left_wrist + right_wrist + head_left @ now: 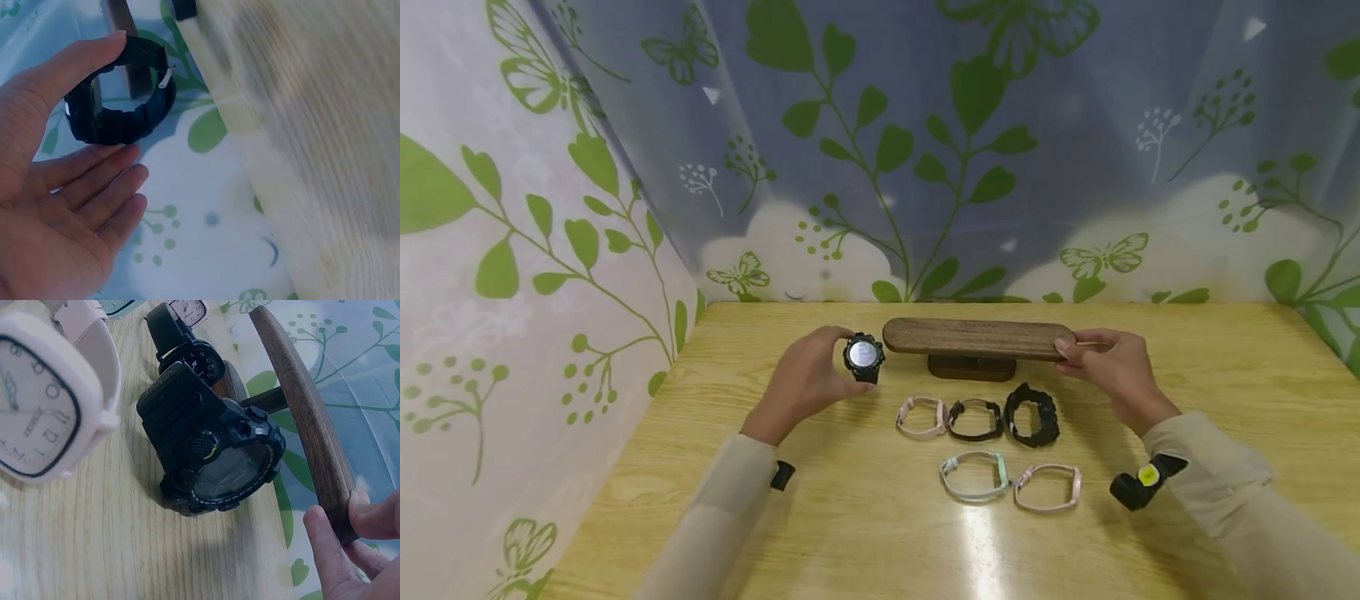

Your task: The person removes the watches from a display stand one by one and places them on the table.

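Note:
My left hand (811,373) pinches a black round-faced wristwatch (863,353) between thumb and forefinger, beside the left end of a dark wooden watch stand (977,337). In the left wrist view the strap of this watch (122,128) forms a closed loop with a buckle, and the other fingers are extended under it. The right hand (1112,367) grips the right end of the stand's bar, thumb on the near side. In the right wrist view its fingers (328,540) hold the bar's tip (340,515).
Before the stand lie a pink watch (921,418), a slim black watch (975,420) and a bulky black watch (1032,415). Nearer are a mint watch (974,477) and another pink watch (1048,487). A patterned curtain (850,167) borders the wooden table (865,542).

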Demonstrator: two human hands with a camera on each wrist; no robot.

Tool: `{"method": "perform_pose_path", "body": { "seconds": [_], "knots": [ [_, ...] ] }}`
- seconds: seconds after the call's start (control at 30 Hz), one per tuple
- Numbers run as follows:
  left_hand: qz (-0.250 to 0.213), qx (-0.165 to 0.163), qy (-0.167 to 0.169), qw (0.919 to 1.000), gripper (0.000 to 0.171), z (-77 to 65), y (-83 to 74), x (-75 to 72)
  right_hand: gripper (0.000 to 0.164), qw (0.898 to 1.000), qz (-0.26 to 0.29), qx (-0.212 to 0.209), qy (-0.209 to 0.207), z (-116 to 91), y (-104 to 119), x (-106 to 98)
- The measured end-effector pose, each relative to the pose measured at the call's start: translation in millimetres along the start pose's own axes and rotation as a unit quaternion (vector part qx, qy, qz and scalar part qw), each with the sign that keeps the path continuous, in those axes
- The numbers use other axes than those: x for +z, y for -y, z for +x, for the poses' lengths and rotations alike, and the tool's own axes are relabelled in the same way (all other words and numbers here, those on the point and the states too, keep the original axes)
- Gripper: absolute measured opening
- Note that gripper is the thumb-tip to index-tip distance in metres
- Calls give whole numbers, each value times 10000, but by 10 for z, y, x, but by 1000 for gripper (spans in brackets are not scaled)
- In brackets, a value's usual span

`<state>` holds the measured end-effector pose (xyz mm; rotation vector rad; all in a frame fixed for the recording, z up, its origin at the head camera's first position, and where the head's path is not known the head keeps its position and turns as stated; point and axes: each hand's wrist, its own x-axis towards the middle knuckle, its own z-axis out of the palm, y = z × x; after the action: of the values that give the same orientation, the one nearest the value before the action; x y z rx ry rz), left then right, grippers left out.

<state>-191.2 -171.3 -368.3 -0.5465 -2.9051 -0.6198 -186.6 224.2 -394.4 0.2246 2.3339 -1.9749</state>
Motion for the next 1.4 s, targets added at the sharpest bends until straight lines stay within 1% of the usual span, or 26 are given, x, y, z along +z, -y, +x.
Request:
{"method": "perform_pose_path", "body": {
  "seconds": [0.17,0.3,0.43,0.53,0.63,0.8,0.93,1.03,1.2,1.4],
  "knots": [
    [-65,74,148,9998,79,-153,-76,25,64,10000,31,38,35,-6,-4,14],
    [-123,281,255,9992,75,-240,-147,79,64,10000,55,16,41,-5,-4,11],
    [-58,503,290,9983,71,-307,-209,131,64,9999,89,-65,43,1,-9,-6],
    [-32,613,360,9975,69,-352,-242,161,63,9999,83,-98,27,5,-14,-17],
    [-1,661,462,9967,67,-395,-274,190,63,9999,154,-29,-47,4,-13,-21],
    [111,747,636,9951,70,-466,-329,218,63,9998,185,29,-26,9,-12,-10],
    [229,948,750,9924,71,-496,-381,238,65,9999,102,-11,41,11,-10,-7],
    [224,1053,904,9901,72,-508,-420,264,65,10000,69,-8,25,8,-6,-8],
    [151,1100,1213,9864,71,-530,-466,310,64,10000,82,12,16,4,-10,-7],
    [203,1218,1380,9827,70,-541,-503,353,63,10000,21,-42,-1,-2,-11,-5]
  ]
}}
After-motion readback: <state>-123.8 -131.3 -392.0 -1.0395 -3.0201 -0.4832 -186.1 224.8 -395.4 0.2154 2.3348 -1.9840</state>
